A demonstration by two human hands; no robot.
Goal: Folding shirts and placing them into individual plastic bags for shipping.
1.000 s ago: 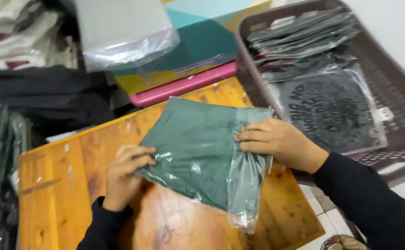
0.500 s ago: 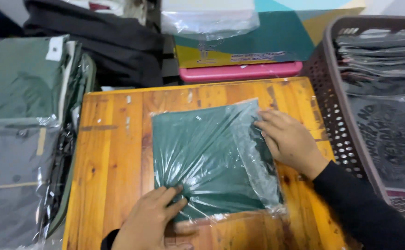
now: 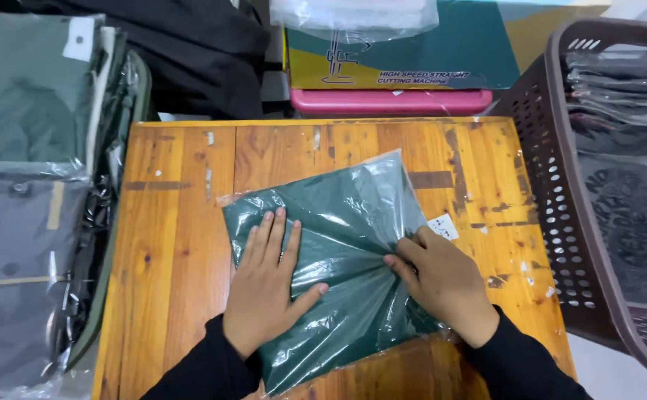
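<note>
My left hand [image 3: 268,285] flat, wide on bagged green garment [image 3: 338,252]; right hand [image 3: 442,285] pinching plastic at 3 o'clock. Smooth air outward, keep folds square.

left hand [image 3: 264,292]: bare; no glove, ring or watch is seen; five fingers are visible, with short, unpainted nails.
right hand [image 3: 446,281]: bare; no glove or ring is seen; the knuckles and the back of the hand are shown.
left sleeve [image 3: 205,370]: long, black, of plain soft cloth; it is ended at the wrist by a close cuff.
right sleeve [image 3: 523,367]: long, black, of the same plain cloth; the wrist is covered, and no marking is carried.
</note>
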